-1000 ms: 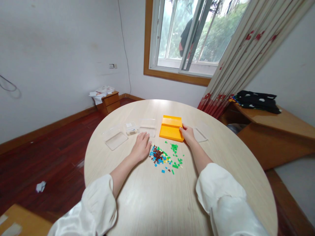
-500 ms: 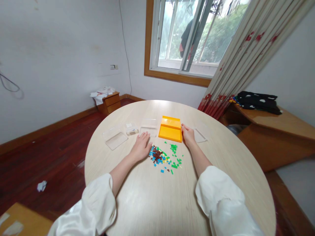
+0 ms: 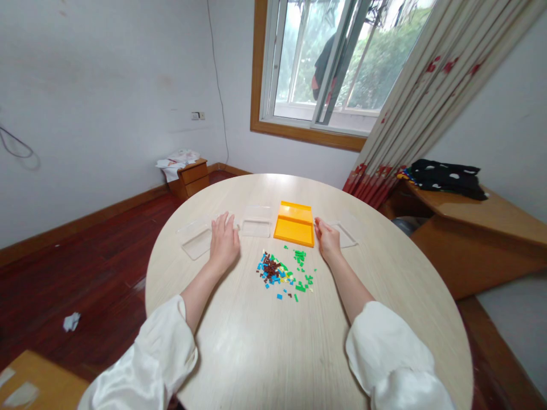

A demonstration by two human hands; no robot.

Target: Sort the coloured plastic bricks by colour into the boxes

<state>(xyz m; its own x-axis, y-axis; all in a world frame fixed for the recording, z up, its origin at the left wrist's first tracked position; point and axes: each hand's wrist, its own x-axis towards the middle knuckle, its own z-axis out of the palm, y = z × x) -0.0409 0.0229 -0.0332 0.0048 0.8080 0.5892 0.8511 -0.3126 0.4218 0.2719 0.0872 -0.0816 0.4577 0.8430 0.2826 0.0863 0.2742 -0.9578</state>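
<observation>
My left hand (image 3: pixel 224 244) reaches over a small clear box, nearly all of it hidden, with fingers stretched out and nothing visible in them. Just left of it lies an opened clear plastic box (image 3: pixel 186 251). My right hand (image 3: pixel 328 241) is closed, its fingers curled by the right edge of an opened yellow box (image 3: pixel 294 231); whatever they hold, if anything, is hidden. Between the hands lies a pile of small brown building bricks (image 3: pixel 270 269), mixed with blue bricks (image 3: pixel 279 296) and a few yellow ones. Loose green bricks (image 3: pixel 299 256) are scattered at its right.
Another clear box (image 3: pixel 256 229) stands left of the yellow one, and a further clear box (image 3: pixel 347 235) lies right of my right hand. All rest on a round wooden table (image 3: pixel 265 353). Behind it are a window and a curtain (image 3: pixel 410 102).
My left hand has moved left and away from the brick pile, onto the small clear box. My right hand stays beside the yellow box.
</observation>
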